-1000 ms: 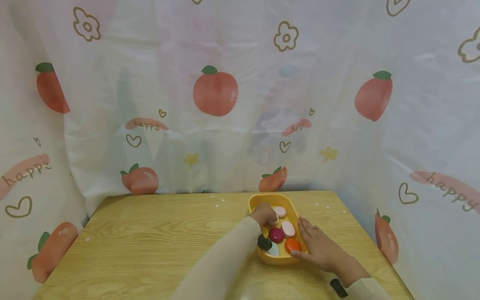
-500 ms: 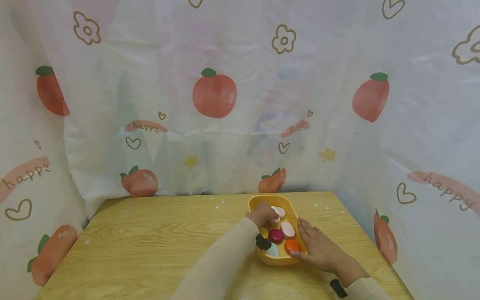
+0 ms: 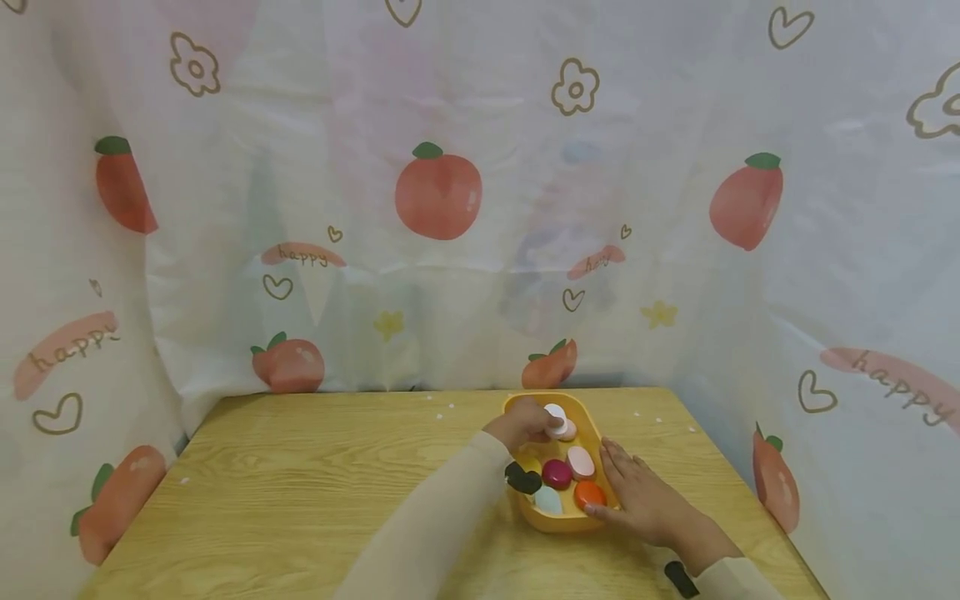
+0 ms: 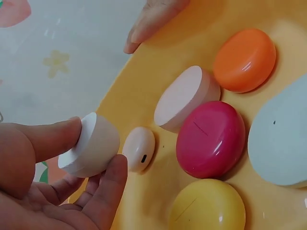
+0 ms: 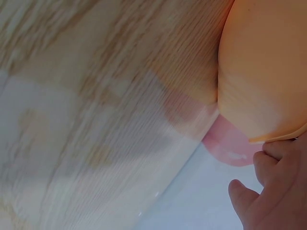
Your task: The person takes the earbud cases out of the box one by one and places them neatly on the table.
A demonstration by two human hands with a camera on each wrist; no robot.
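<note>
Currently, left hand has its grip pinched on a white piece: thumb at the flat face, a fingertip against the rounded side. Piece is at the far end of the yellow-orange tub, within its outline in head view. Left wrist view has it up off the tub floor, near a small pale pink piece with a dark slot in its side.

Right hand: grip holds nothing, fingers extended along the tub's right side, tips by the rim. Thumb comes over the near right edge beside the orange piece; can't tell if they touch.

Rest of the tub: magenta piece roughly mid-floor, bigger pink piece right next to it, yellow piece partly hidden in head view by the black band at the left wrist, pale mint piece at the near end.

Tub sits on the right part of the wood-grain worktop. White specks near the back edge. Fruit-print curtain hangs behind and both sides.
</note>
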